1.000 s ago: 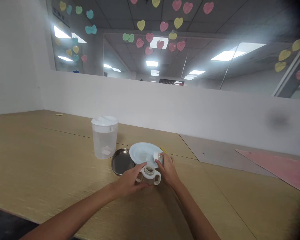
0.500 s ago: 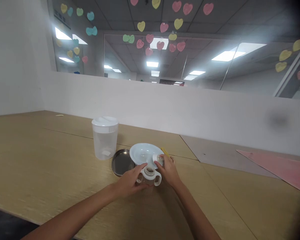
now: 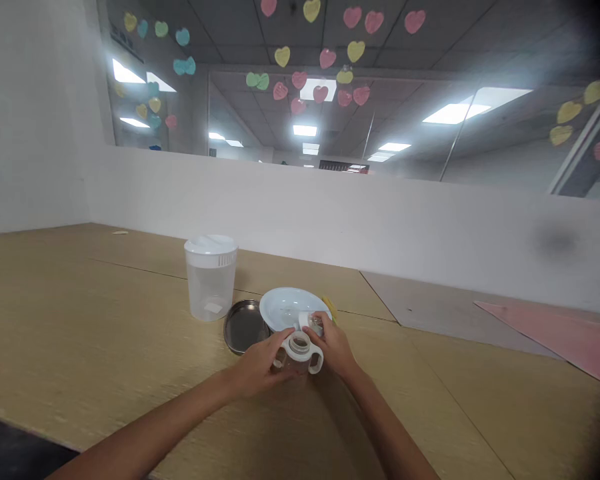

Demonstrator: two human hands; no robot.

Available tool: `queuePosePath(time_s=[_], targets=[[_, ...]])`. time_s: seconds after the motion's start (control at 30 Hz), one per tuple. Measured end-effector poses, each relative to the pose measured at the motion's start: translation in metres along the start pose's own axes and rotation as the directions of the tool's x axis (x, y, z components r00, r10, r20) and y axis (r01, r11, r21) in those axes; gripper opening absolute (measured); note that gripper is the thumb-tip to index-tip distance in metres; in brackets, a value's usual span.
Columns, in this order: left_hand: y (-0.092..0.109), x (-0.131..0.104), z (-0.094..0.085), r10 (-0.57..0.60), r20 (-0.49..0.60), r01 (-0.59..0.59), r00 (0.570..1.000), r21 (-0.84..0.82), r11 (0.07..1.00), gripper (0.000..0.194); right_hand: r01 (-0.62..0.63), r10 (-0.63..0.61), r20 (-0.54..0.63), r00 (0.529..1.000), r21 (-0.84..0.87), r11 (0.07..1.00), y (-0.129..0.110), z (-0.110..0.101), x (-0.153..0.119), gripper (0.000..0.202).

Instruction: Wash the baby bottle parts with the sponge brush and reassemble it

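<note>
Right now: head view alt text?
A person's left hand holds an open two-handled bottle; right hand holds a white-and-clear piece near a pale bowl. Left of it, a metal tray and a lidded bucket sit on the table.

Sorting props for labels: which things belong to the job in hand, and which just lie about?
In the job, judging by grip:
two-handled bottle, uncapped, in the left hand
white-and-clear piece, in the right hand

Likely just lying about:
pale dish
round metal tray
lidded container
yellow item, partly hidden
pink sheet
</note>
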State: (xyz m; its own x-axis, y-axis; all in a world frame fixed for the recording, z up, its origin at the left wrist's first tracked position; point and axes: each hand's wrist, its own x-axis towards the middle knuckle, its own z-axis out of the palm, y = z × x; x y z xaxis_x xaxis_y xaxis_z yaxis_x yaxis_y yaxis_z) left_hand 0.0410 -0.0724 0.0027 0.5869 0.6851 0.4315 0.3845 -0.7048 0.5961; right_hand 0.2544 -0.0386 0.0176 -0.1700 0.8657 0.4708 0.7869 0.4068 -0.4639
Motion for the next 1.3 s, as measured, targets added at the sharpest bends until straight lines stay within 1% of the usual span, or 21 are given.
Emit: queuePosePath(time_s=[0.1, 0.23, 0.4, 0.53, 0.6, 0.7, 0.77, 0.9, 1.0, 1.07, 1.13, 1.17, 1.23, 1.3], targets=[[0.000, 0.000, 0.000, -0.013, 0.011, 0.013, 1.000, -0.015, 1.000, 0.071, 0.015, -0.019, 0.035, 0.999, 0.094, 0.995, 0.000, 0.002, -0.001, 0.036], [-0.003, 0.000, 0.001, -0.020, 0.008, 0.020, 1.000, -0.009, 1.000, 0.076, 0.024, -0.026, 0.010, 1.000, 0.175, 0.984, 0.001, 0.004, 0.000, 0.035], [-0.006, -0.001, 0.004, -0.025, -0.019, 0.024, 1.000, -0.053, 0.998, 0.078, -0.032, 0.035, -0.007, 0.999, 0.281, 0.959, -0.003, 0.003, 0.000, 0.039], [-0.009, -0.001, 0.007, -0.034, -0.060, 0.031, 0.998, -0.065, 0.997, 0.077, -0.063, 0.076, -0.036, 0.996, 0.279, 0.958, -0.006, 0.003, 0.000, 0.041], [-0.011, -0.001, 0.008, -0.031, -0.075, 0.026, 0.997, -0.059, 0.998, 0.078, -0.073, 0.084, -0.023, 0.996, 0.300, 0.951, -0.005, 0.004, 0.000, 0.041], [-0.012, -0.001, 0.009, -0.046, -0.072, 0.042, 0.996, -0.058, 0.997, 0.080, -0.093, 0.099, -0.001, 0.995, 0.344, 0.934, -0.005, 0.005, 0.000, 0.042], [-0.011, -0.002, 0.009, -0.060, -0.064, 0.058, 0.996, -0.043, 0.997, 0.080, -0.099, 0.110, -0.014, 0.994, 0.338, 0.936, -0.005, 0.004, 0.000, 0.043], [-0.008, -0.003, 0.008, -0.076, -0.065, 0.076, 0.995, 0.005, 0.997, 0.080, -0.085, 0.123, -0.108, 0.986, 0.305, 0.949, -0.007, 0.002, 0.001, 0.044], [-0.006, -0.004, 0.007, -0.064, -0.081, 0.066, 0.995, 0.027, 0.997, 0.079, -0.084, 0.151, -0.170, 0.974, 0.348, 0.934, -0.006, 0.001, 0.002, 0.043], [-0.006, -0.004, 0.006, -0.005, -0.116, 0.009, 0.993, 0.036, 0.999, 0.075, -0.073, 0.167, -0.223, 0.960, 0.376, 0.924, -0.004, 0.000, 0.003, 0.043], [-0.006, -0.003, 0.004, 0.084, -0.181, -0.078, 0.980, 0.042, 0.996, 0.068, -0.029, 0.152, -0.319, 0.936, 0.361, 0.932, -0.003, -0.001, 0.004, 0.042], [-0.007, -0.003, 0.003, 0.123, -0.222, -0.115, 0.967, 0.049, 0.992, 0.063, 0.005, 0.126, -0.377, 0.918, 0.327, 0.945, -0.003, -0.002, 0.004, 0.041], [-0.008, -0.003, 0.002, 0.167, -0.315, -0.151, 0.934, 0.075, 0.986, 0.054, 0.081, 0.028, -0.479, 0.877, 0.204, 0.976, -0.006, -0.004, 0.003, 0.037], [-0.010, -0.003, 0.001, 0.186, -0.400, -0.153, 0.897, 0.113, 0.982, 0.047, 0.164, -0.115, -0.524, 0.844, 0.049, 0.985, -0.012, -0.007, 0.001, 0.033]])
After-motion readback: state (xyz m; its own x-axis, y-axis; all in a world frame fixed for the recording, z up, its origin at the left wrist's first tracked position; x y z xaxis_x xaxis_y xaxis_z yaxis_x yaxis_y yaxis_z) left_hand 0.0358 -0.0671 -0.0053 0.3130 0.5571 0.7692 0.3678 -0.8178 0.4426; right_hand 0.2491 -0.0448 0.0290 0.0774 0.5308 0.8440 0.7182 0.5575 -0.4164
